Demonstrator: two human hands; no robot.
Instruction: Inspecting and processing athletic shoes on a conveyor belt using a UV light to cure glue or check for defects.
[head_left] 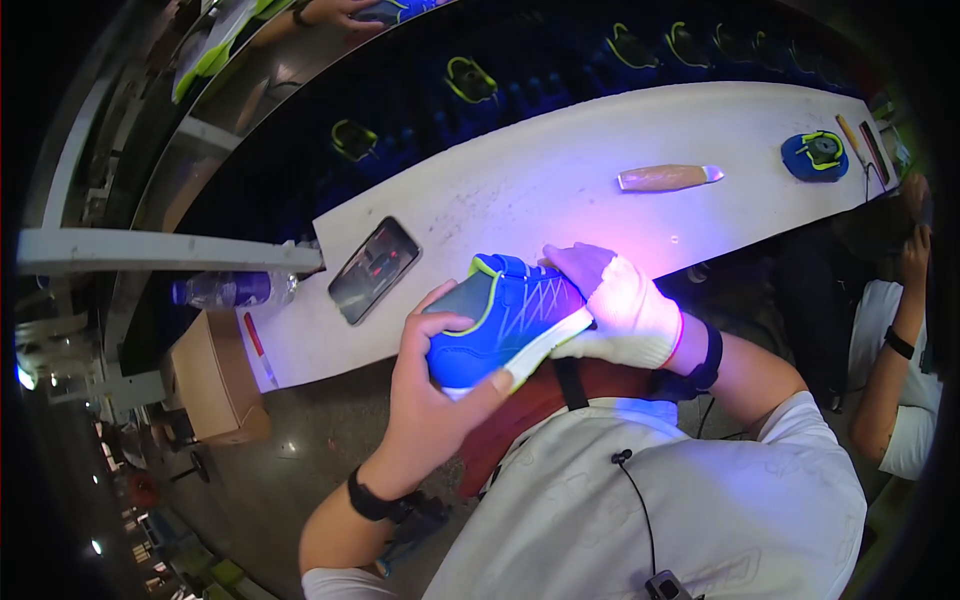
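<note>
A blue sneaker (520, 310) with lime-green trim and a white sole is held in front of my body, over the near edge of the white bench. My bare left hand (430, 375) wraps round its heel end, thumb along the sole and fingers at the collar. Wearing a white glove with bare fingertips, my right hand (625, 310) grips the toe end. The sneaker's side with its pale crossed lines faces up. Parts of the toe are covered by the right hand. Purple-pink light falls on the glove.
On the white bench (480, 210) lie a smartphone (375, 270), a wooden-handled tool (668, 177) and a red-handled knife (260, 348). Another blue shoe (815, 155) stands far right. A plastic bottle (235, 290) and cardboard box (215, 380) are left. Behind runs a dark line of shoes. A co-worker's arm (900, 340) shows right.
</note>
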